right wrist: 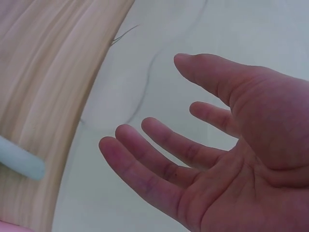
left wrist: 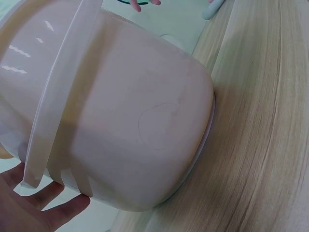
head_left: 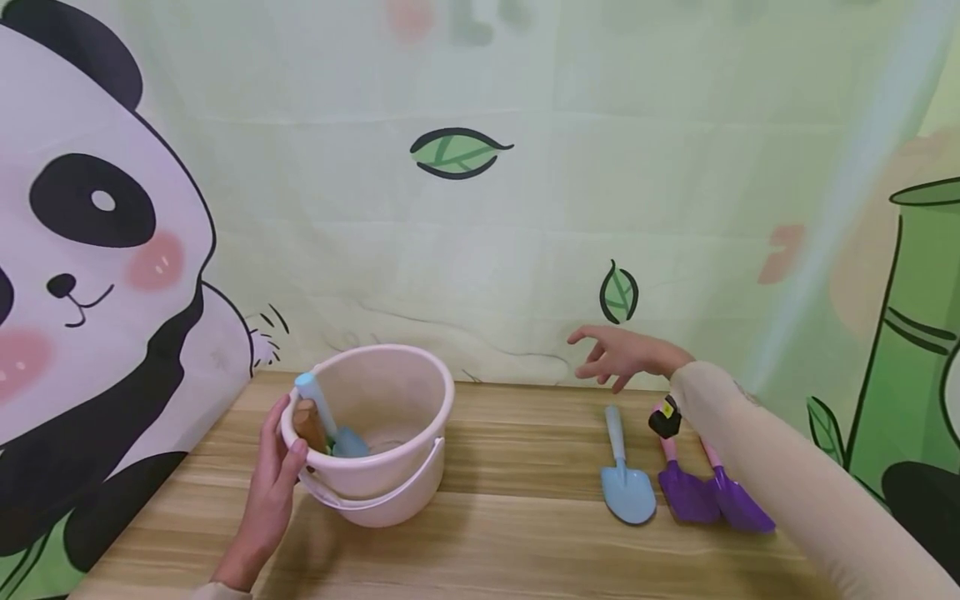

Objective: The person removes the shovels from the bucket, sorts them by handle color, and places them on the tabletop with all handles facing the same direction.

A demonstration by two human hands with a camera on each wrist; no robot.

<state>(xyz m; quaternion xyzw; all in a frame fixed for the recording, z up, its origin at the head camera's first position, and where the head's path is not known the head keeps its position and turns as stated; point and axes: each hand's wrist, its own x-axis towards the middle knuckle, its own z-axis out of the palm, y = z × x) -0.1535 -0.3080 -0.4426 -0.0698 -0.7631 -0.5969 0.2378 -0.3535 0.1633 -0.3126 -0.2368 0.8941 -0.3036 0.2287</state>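
Note:
A pale pink bucket [head_left: 412,467] stands on the wooden table, its carrying handle hanging down in front. My left hand [head_left: 272,479] holds its left side, thumb at the rim; in the left wrist view the fingers [left wrist: 67,212] press against the outer wall. Inside lean a light blue shovel [head_left: 321,404] and a brown handle-like piece [head_left: 308,425], its lower part hidden. My right hand [head_left: 618,354] hovers with fingers loosely spread and nothing in them, beyond the handle end of another blue shovel [head_left: 628,492]. In the right wrist view that shovel's handle [right wrist: 21,162] appears at left.
Right of the blue shovel lie two purple shovels with pink handles, one in the middle [head_left: 686,493] and one farther right [head_left: 742,504], partly behind my right sleeve. A black piece with a yellow mark [head_left: 665,418] covers one handle. A printed cloth [head_left: 525,250] hangs behind the table.

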